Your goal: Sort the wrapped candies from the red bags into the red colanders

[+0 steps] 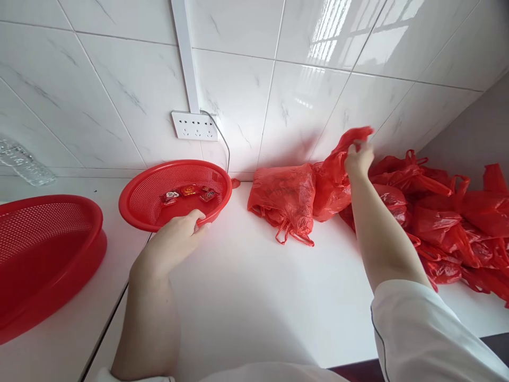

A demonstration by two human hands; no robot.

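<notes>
One red perforated plastic basket [137, 204] is gripped at its near right rim by the left hand [178, 236], as shown in the head view. The rim is pinched between the thumb and the fingers of that hand; how the lower fingers are placed cannot be told. Three small red printed packets are contained on the basket's floor: a left packet [170, 197], a middle packet [187, 190] and a right packet [207, 194].

By the right hand [359, 156], the upper part of a red plastic bag [337, 170] is held raised near the wall. Its film is bunched in the closed fingers, though their exact placing is blurred. The bag's lower part appears to be supported on the white desk [246, 297].

Just left of it, a bulky red bag [282, 185] is laid on the desk, with its loop handles pointed toward the wearer. To the right, a pile of filled red bags [441, 217] is heaped, partly hidden by the right forearm. At far left, a second red perforated basket [89, 212] is cut off by the picture's edge, and behind it a clear plastic bottle [26, 162] is seen. Above the gripped basket, a white socket strip [194, 126] is fixed to the tiled wall [234, 90].
</notes>
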